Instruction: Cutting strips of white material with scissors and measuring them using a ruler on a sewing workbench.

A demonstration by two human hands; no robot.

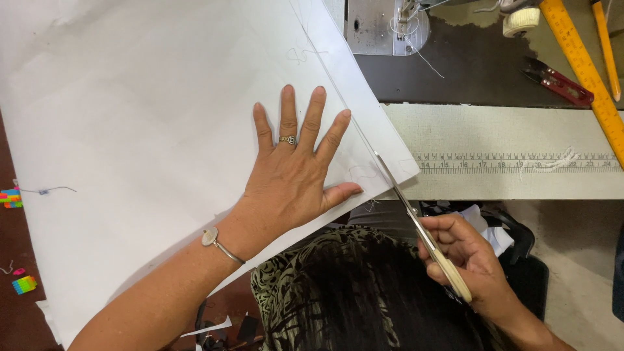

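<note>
There, the left hand (pixel 292 179) lay flat and spread wide, fingers splayed, pressing down on a large sheet of white fabric (pixel 143 130) that covered most of the worktop (pixel 520 140). It wore a ring on one finger and a thin bangle at the wrist. The right hand (pixel 465 257) was closed around the pale handles of a pair of scissors (pixel 416 224), whose blades pointed up and to the left, with the tip at the fabric's lower right corner, just beside the left thumb. A faint line ran along the sheet near its right edge, in line with the blades.

Beyond the fabric stood the base of a sewing machine (pixel 383 26) with loose threads. A printed measuring scale (pixel 513 162) ran along the worktop's light strip. Farther right lay red thread snips (pixel 559 81), a yellow ruler (pixel 585 71) and a yellow pencil (pixel 606 45). Small bright plastic pieces (pixel 24 284) sat at the far left edge.
</note>
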